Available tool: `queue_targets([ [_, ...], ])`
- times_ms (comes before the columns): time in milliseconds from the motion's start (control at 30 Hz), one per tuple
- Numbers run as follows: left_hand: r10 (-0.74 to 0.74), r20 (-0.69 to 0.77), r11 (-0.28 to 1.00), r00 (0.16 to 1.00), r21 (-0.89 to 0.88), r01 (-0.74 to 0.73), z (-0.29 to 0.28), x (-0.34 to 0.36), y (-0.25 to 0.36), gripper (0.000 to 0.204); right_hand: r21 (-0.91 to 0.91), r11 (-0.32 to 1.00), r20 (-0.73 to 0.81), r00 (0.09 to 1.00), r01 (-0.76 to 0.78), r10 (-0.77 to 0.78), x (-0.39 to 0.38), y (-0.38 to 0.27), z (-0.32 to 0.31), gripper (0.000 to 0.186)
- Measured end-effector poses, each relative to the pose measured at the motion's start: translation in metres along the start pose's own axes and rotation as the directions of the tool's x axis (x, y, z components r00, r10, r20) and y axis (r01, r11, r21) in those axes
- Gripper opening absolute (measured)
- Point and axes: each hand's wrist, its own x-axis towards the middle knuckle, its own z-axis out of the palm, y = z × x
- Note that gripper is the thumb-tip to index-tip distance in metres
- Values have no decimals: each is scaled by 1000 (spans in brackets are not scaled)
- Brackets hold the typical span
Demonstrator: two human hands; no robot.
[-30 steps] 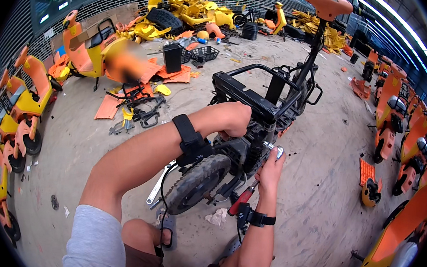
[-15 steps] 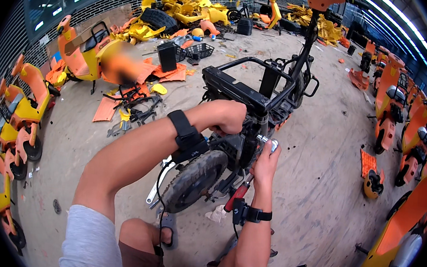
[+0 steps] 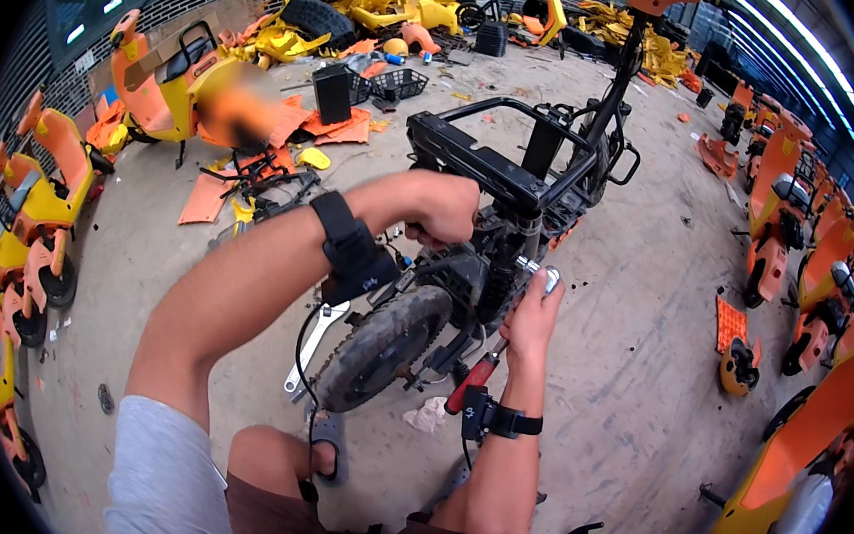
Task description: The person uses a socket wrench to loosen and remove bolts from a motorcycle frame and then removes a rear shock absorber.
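Observation:
A stripped scooter with a bare black frame [image 3: 470, 165] stands before me, its knobby rear wheel [image 3: 390, 349] toward me. My right hand [image 3: 531, 320] is closed around a ratchet wrench [image 3: 473, 383] with a red handle, which points down toward my wrist. Its silver head [image 3: 545, 276] is up by my thumb, and the socket end meets the right side of the frame below the rack. On the left side of the frame, my left hand [image 3: 447, 208] is curled into a fist; whatever its fingers hold is hidden. A black shock absorber [image 3: 497, 293] stands between my hands.
An adjustable wrench [image 3: 315, 349] lies on the floor left of the wheel, with a crumpled whitish cloth [image 3: 427, 415] behind it. Orange and yellow scooters [image 3: 165, 96] line both sides. Yellow panels [image 3: 387, 8] are heaped at the back. A blurred patch is at left.
My left hand has drawn slightly left and away from the frame, still curled. My right hand stays on the ratchet wrench, almost unmoved. The adjustable wrench shows more fully.

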Motion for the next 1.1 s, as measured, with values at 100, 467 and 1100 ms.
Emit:
queue_targets([
  [100, -41, 47, 997, 998, 70, 38, -13, 1, 9, 24, -26, 1000, 20, 1000, 7, -6, 1, 4, -2, 45],
  [467, -53, 34, 980, 998, 192, 46, -19, -9, 30, 22, -19, 1000, -12, 1000, 24, -25, 1, 3, 2, 33],
  [1100, 206, -420, 978, 884, 83, -189, 72, -25, -21, 28, -127, 984, -71, 989, 123, -132, 18, 24, -3, 47],
])
